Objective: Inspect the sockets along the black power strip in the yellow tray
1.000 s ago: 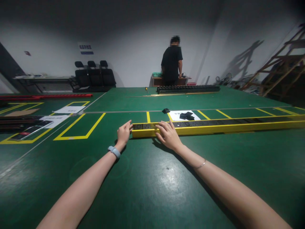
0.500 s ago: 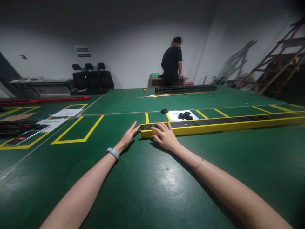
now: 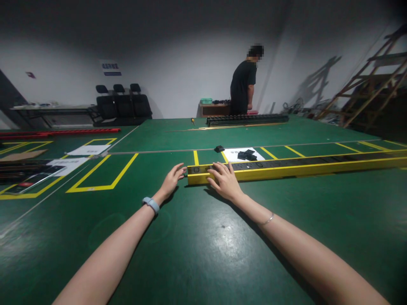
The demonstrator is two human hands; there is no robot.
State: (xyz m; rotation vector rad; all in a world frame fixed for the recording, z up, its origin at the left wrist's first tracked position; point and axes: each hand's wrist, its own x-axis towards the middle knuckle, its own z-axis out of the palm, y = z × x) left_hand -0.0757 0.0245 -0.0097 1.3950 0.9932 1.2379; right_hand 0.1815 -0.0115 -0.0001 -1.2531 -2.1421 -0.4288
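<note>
A long yellow power strip (image 3: 286,170) with a black, socketed top face lies across the green table (image 3: 178,254). Its left end sits between my two hands. My left hand (image 3: 170,180), wearing a light blue wristband, is held just off that end with its fingers loosely bent and nothing in them. Over the front edge near the same end, my right hand (image 3: 227,181) rests with spread fingers reaching onto the strip; part of the top face is hidden beneath it. Behind the strip, several small black plastic pieces (image 3: 247,155) lie on a white paper sheet (image 3: 231,155).
A single black piece (image 3: 219,148) sits left of the paper. Farther back are black strips (image 3: 248,120) and a yellow-handled screwdriver (image 3: 192,121). More papers (image 3: 87,150) and red bars (image 3: 63,133) lie left. A person (image 3: 243,87) stands behind the table; a wooden ladder (image 3: 365,84) leans right.
My right hand has slid slightly right along the strip. My left fingers have bent a little and drawn back from its end. The person behind has moved right.
</note>
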